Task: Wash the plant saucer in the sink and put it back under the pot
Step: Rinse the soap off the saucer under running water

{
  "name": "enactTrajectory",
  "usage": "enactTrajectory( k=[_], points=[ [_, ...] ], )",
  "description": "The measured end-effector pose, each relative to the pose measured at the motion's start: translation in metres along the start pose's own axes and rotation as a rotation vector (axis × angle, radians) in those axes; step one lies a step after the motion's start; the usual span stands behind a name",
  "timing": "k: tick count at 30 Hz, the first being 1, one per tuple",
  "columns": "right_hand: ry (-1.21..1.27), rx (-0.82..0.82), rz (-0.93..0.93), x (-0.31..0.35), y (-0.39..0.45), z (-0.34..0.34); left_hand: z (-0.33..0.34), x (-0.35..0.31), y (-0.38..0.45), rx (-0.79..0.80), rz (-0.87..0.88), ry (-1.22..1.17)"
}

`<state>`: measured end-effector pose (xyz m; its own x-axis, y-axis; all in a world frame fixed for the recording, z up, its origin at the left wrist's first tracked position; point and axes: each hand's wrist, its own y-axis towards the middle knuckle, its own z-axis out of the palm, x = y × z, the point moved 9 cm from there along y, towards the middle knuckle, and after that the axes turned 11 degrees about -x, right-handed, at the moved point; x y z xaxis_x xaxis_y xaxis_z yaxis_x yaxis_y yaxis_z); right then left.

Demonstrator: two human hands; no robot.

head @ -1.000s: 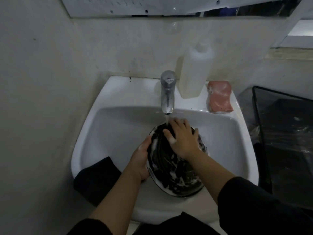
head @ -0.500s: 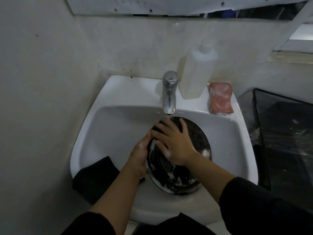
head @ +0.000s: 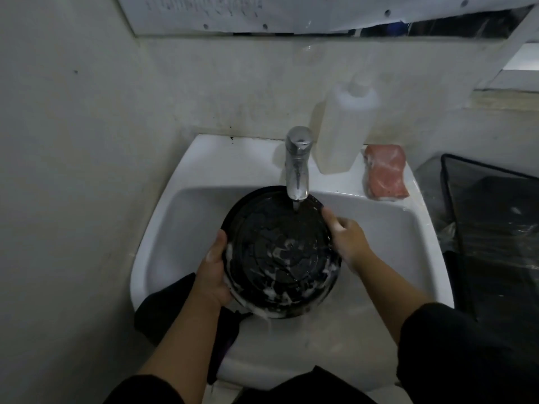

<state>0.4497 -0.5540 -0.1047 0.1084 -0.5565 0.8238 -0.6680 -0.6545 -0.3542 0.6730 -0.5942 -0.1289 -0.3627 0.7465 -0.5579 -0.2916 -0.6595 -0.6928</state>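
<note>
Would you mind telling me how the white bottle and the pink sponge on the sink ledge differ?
The white bottle stands tall and upright against the wall; the pink sponge lies low and flat. The bottle is plain and smooth; the sponge looks mottled, with suds at its edges. Both sit on the sink ledge, right of the tap.

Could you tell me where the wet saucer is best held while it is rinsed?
Probably by the rim of the saucer, from opposite sides, as the left hand and right hand do: it is broad, shallow and soapy.
</note>
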Motion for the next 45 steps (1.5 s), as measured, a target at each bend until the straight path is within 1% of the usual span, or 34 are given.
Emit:
enactTrajectory(
  k=[2, 4, 6, 7, 9, 10, 11, 12, 14, 16, 18, 19, 20, 22, 23, 24, 25, 26, 27, 29, 30, 31, 33, 34, 35, 36, 38, 39, 40, 42, 44, 45],
  points=[
    [0.275, 0.014, 0.205, -0.019, -0.006, -0.002, -0.016, -0.012, 0.009, -0.183, 0.124, 0.101],
    [0.425, -0.059, 0.310, -0.032, -0.010, -0.010, -0.019, -0.022, 0.014, -0.345, 0.280, 0.326],
    [0.454, -0.129, 0.332, -0.040, -0.011, -0.018, -0.011, -0.027, 0.015, -0.501, 0.439, 0.551],
    [0.438, -0.151, 0.330, -0.042, -0.011, -0.021, -0.002, -0.027, 0.013, -0.548, 0.507, 0.653],
    [0.417, -0.192, 0.329, -0.046, -0.012, -0.027, 0.022, -0.022, 0.007, -0.585, 0.630, 0.845],
    [0.428, -0.211, 0.337, -0.047, -0.013, -0.029, 0.035, -0.019, 0.003, -0.598, 0.722, 0.981],
    [0.448, -0.224, 0.343, -0.047, -0.015, -0.032, 0.051, -0.014, -0.004, -0.591, 0.851, 1.153],
    [0.463, -0.237, 0.345, -0.046, -0.017, -0.035, 0.069, -0.004, -0.009, -0.547, 0.993, 1.333],
    [0.490, -0.271, 0.354, -0.043, -0.022, -0.043, 0.095, 0.019, -0.013, -0.435, 1.174, 1.634],
    [0.507, -0.303, 0.362, -0.042, -0.027, -0.053, 0.106, 0.038, -0.013, -0.288, 1.259, 1.758],
    [0.529, -0.324, 0.379, -0.043, -0.033, -0.059, 0.108, 0.046, -0.010, -0.185, 1.317, 1.769],
    [0.529, -0.330, 0.382, -0.044, -0.035, -0.061, 0.105, 0.044, -0.008, -0.192, 1.301, 1.744],
    [0.524, -0.340, 0.382, -0.044, -0.038, -0.062, 0.098, 0.038, -0.005, -0.250, 1.236, 1.665],
    [0.499, -0.356, 0.384, -0.049, -0.041, -0.061, 0.072, 0.019, 0.006, -0.443, 0.963, 1.388],
    [0.492, -0.366, 0.391, -0.053, -0.042, -0.060, 0.058, 0.017, 0.012, -0.518, 0.787, 1.273],
    [0.490, -0.373, 0.398, -0.056, -0.043, -0.058, 0.051, 0.020, 0.017, -0.537, 0.651, 1.226],
    [0.486, -0.383, 0.399, -0.059, -0.044, -0.058, 0.052, 0.023, 0.014, -0.523, 0.627, 1.258],
    [0.475, -0.390, 0.401, -0.062, -0.045, -0.058, 0.060, 0.024, 0.007, -0.489, 0.710, 1.319],
    [0.468, -0.403, 0.410, -0.064, -0.045, -0.060, 0.072, 0.024, -0.001, -0.434, 0.836, 1.395],
    [0.503, -0.450, 0.440, -0.070, -0.046, -0.068, 0.089, 0.033, -0.006, -0.275, 1.002, 1.503],
    [0.534, -0.461, 0.461, -0.071, -0.048, -0.073, 0.093, 0.036, -0.006, -0.211, 1.049, 1.524],
    [0.548, -0.472, 0.474, -0.074, -0.049, -0.076, 0.091, 0.037, -0.004, -0.175, 1.052, 1.505],
    [0.551, -0.471, 0.474, -0.076, -0.050, -0.077, 0.081, 0.042, 0.004, -0.132, 0.902, 1.365],
    [0.543, -0.468, 0.462, -0.074, -0.051, -0.077, 0.074, 0.043, 0.008, -0.154, 0.830, 1.267],
    [0.534, -0.463, 0.447, -0.071, -0.052, -0.077, 0.067, 0.044, 0.010, -0.211, 0.764, 1.197],
    [0.527, -0.456, 0.431, -0.068, -0.053, -0.076, 0.059, 0.045, 0.013, -0.293, 0.704, 1.207],
    [0.508, -0.452, 0.417, -0.066, -0.053, -0.078, 0.044, 0.043, 0.017, -0.458, 0.600, 1.412],
    [0.493, -0.452, 0.412, -0.066, -0.052, -0.080, 0.038, 0.043, 0.020, -0.474, 0.550, 1.438],
    [0.486, -0.443, 0.414, -0.066, -0.052, -0.081, 0.036, 0.044, 0.022, -0.438, 0.521, 1.370],
    [0.471, -0.399, 0.421, -0.066, -0.051, -0.082, 0.036, 0.040, 0.023, -0.363, 0.494, 1.068],
    [0.433, -0.336, 0.413, -0.062, -0.045, -0.081, 0.033, 0.033, 0.025, -0.375, 0.450, 0.831],
    [0.389, -0.300, 0.397, -0.060, -0.041, -0.080, 0.031, 0.028, 0.027, -0.390, 0.409, 0.770]
  ],
)
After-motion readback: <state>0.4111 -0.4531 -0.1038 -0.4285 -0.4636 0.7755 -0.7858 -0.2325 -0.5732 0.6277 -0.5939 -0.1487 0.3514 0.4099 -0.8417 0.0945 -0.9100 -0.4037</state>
